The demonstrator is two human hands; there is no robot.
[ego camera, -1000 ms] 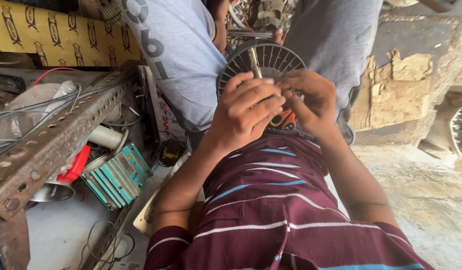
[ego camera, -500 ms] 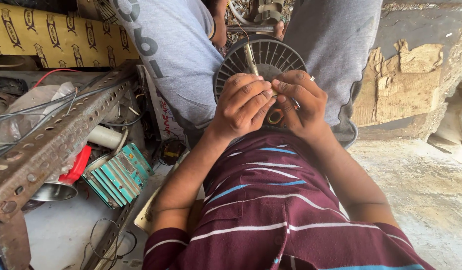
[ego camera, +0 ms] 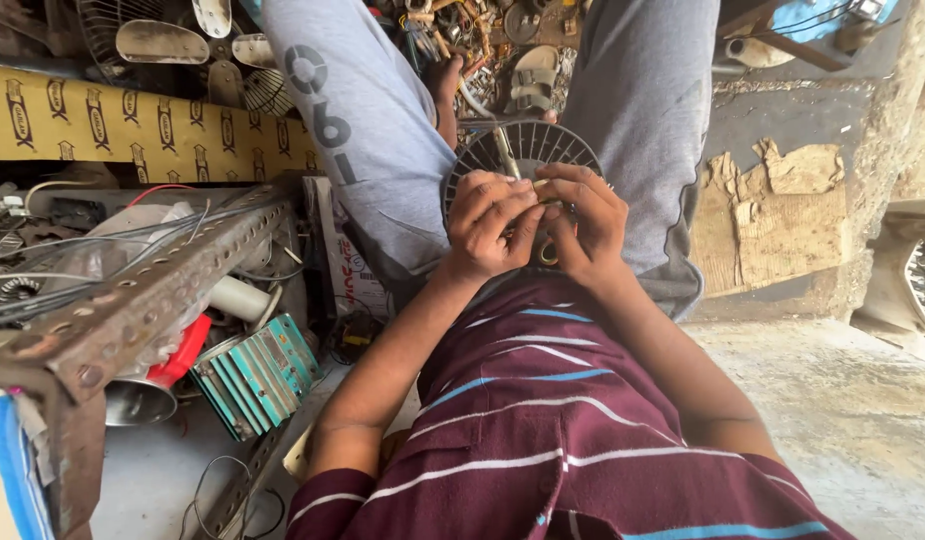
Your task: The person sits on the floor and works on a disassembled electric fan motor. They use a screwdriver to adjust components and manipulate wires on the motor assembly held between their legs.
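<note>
My left hand (ego camera: 488, 225) and my right hand (ego camera: 586, 225) meet fingertip to fingertip over my lap, in front of a dark round fan grille (ego camera: 558, 150) that stands between my grey-trousered knees. Both are curled around a small brass-coloured part (ego camera: 548, 250), of which only a ring shows below the fingers. A thin metal tool shaft (ego camera: 505, 152) sticks up from my left hand's grip, across the grille. The rest of the part is hidden by my fingers.
A rusty perforated angle-iron frame (ego camera: 153, 300) with wires runs along the left. Below it lie a green finned block (ego camera: 258, 375), a red piece and a metal can. Yellow printed cardboard (ego camera: 133, 125) and fan blades (ego camera: 173, 40) are behind. Concrete floor (ego camera: 843, 400) is at right.
Both hands stay together on the small part, with small shifts of the fingers. The view has tilted up a little, so the hands and grille sit lower in it.
</note>
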